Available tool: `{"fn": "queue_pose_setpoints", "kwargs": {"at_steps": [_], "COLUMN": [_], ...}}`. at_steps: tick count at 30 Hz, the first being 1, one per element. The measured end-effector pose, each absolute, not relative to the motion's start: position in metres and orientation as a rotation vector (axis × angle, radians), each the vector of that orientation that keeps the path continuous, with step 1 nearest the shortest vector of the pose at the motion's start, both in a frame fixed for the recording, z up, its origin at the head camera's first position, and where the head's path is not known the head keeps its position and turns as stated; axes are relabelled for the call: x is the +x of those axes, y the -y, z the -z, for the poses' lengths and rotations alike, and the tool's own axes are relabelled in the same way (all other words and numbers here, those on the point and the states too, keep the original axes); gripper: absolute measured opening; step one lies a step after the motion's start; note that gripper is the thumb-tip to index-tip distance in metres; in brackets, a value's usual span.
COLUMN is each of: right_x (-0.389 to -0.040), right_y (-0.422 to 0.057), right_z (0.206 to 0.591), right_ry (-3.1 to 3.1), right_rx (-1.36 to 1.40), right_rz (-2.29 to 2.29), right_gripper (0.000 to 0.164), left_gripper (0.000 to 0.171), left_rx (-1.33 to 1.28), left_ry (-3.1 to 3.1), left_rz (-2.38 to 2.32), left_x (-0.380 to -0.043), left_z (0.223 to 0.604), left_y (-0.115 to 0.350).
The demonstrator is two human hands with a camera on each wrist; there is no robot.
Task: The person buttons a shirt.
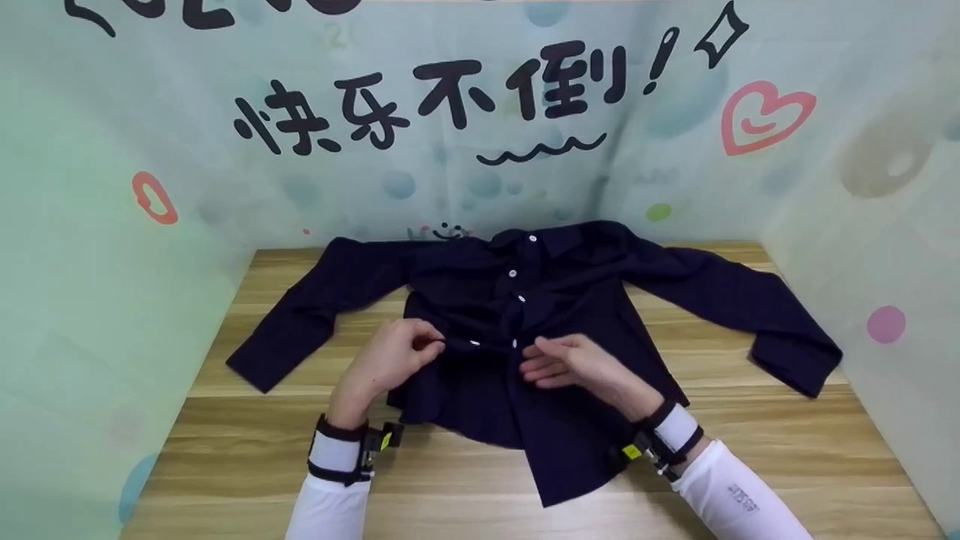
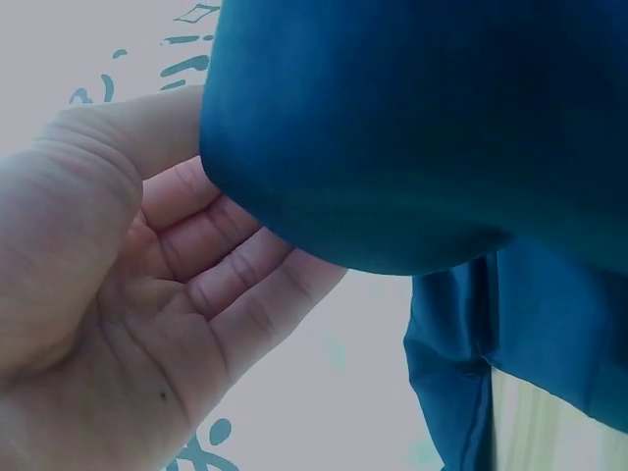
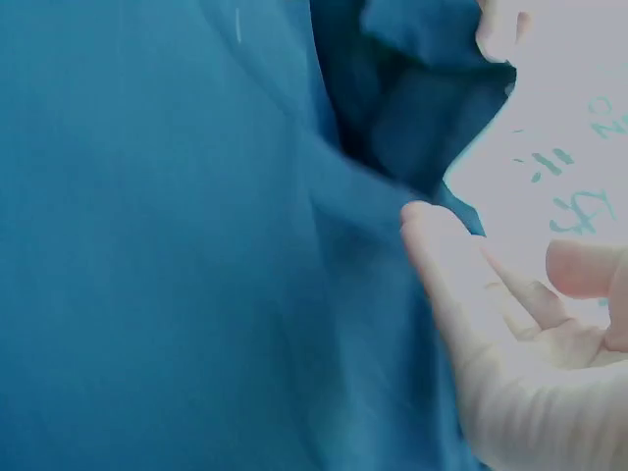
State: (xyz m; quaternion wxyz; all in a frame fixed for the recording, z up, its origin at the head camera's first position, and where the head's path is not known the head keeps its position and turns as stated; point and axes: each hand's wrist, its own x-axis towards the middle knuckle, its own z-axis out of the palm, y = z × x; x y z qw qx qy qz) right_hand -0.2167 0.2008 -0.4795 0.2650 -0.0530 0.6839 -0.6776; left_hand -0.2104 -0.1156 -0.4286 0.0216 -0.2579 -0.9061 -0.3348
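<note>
A dark navy button-up shirt (image 1: 577,315) lies spread out with its collar at the far side and both sleeves stretched outward. White buttons run down its front. My left hand (image 1: 394,356) pinches the edge of one front panel between thumb and fingers and lifts it; in the left wrist view the raised fabric (image 2: 392,137) hides the fingertips. My right hand (image 1: 581,367) is beside the other front edge, fingers extended and thumb apart. The right wrist view shows the fingertips (image 3: 420,218) right at the fabric, with nothing gripped.
The shirt lies on a wood-grain table (image 1: 247,465). A printed cloth backdrop (image 1: 420,172) stands close behind the collar and along both sides. Each wrist wears a strap with a small camera. The sleeve cuffs reach toward the table's left and right edges.
</note>
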Motion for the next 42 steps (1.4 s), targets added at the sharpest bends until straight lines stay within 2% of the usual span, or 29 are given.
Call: {"fn": "queue_pose_setpoints", "kwargs": {"at_steps": [8, 11, 17, 19, 25, 30, 42], "right_x": [-0.212, -0.213, -0.214, -0.214, -0.212, -0.211, -0.214], "right_y": [-0.166, -0.158, -0.151, -0.149, -0.145, -0.145, -0.151], "right_z": [0.491, 0.491, 0.491, 0.493, 0.495, 0.495, 0.494], "right_ry": [-1.475, -1.418, -1.322, -1.318, -1.422, -1.517, -1.697], "right_rx": [-0.027, -0.034, -0.121, -0.145, -0.171, -0.139, -0.084], "right_rz": [1.936, 2.035, 2.195, 2.215, 2.180, 2.136, 2.114], "right_gripper": [0.065, 0.058, 0.025, 0.023, 0.036, 0.021, 0.010], "left_gripper": [0.005, 0.005, 0.009, 0.009, 0.008, 0.011, 0.033], "left_rx": [-0.923, -1.017, -1.055, -1.051, -1.039, -1.046, -0.609], "left_ry": [2.693, 2.692, 2.769, 2.778, 2.776, 2.795, 2.777], "left_rz": [1.019, 0.931, 0.816, 0.810, 0.811, 0.842, 1.565], "left_x": [-0.199, -0.196, -0.190, -0.190, -0.188, -0.187, -0.206], "left_z": [0.430, 0.438, 0.457, 0.460, 0.464, 0.463, 0.476], "left_y": [0.104, 0.095, 0.084, 0.083, 0.081, 0.079, 0.066]}}
